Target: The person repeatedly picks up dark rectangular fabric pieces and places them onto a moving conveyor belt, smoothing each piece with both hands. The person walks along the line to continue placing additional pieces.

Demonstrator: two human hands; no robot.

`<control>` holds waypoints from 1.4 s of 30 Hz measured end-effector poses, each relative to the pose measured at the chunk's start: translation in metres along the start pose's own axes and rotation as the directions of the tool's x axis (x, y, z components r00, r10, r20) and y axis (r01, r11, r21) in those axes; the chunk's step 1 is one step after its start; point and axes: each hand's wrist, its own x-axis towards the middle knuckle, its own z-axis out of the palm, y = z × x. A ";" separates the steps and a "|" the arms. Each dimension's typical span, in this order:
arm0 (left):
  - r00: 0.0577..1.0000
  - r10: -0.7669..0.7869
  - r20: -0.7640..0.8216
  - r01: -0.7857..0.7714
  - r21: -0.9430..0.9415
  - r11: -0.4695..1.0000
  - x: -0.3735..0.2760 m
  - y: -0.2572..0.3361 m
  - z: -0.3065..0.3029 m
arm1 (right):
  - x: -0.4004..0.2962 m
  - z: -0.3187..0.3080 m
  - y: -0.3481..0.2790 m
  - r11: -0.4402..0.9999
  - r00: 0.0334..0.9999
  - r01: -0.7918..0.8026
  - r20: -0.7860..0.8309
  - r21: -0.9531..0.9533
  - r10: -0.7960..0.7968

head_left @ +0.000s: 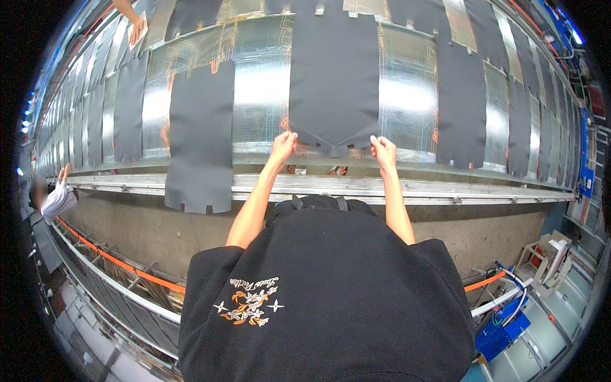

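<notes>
In front of me a dark grey panel of sheet material, probably fabric (334, 76), lies along a glossy table (262, 90). My left hand (284, 145) pinches its near left corner, and my right hand (384, 150) pinches the near right corner. Between the hands the near edge sags, with creases meeting in a V at the middle. The panel's far part rests flat. To the left, another dark grey panel (200, 129) hangs over the table's near edge, with notches cut in its end.
Metal rails (420, 188) run along the table's near side. More panels (460, 105) lie in rows on both sides. A co-worker's hand (137, 31) reaches in at upper left; another person (57, 200) stands far left. Blue equipment (501, 329) sits behind me at right.
</notes>
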 end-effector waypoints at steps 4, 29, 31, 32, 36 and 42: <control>0.999 0.046 0.021 -0.042 -0.144 0.989 0.003 0.040 0.019 | -0.006 0.013 -0.059 0.986 0.994 0.110 0.007 -0.128 -0.110; 0.969 0.049 -0.241 0.096 0.555 0.826 -0.023 -0.012 -0.018 | -0.011 -0.016 0.033 0.962 0.986 -0.010 -0.163 -0.273 -0.036; 0.962 0.067 -0.266 0.108 0.590 0.800 -0.025 -0.011 -0.010 | -0.010 -0.014 0.041 0.954 0.984 -0.016 -0.173 -0.301 -0.038; 0.960 0.091 -0.267 0.091 0.598 0.797 -0.025 -0.010 -0.008 | -0.009 -0.013 0.045 0.962 0.981 -0.002 -0.186 -0.274 -0.051; 0.952 0.121 -0.283 0.086 0.621 0.779 -0.025 -0.015 -0.006 | -0.010 -0.010 0.041 0.949 0.975 0.033 -0.199 -0.313 -0.099; 0.953 0.119 -0.278 0.085 0.624 0.777 -0.023 -0.021 -0.006 | -0.014 -0.007 0.042 0.939 0.971 0.050 -0.202 -0.341 -0.125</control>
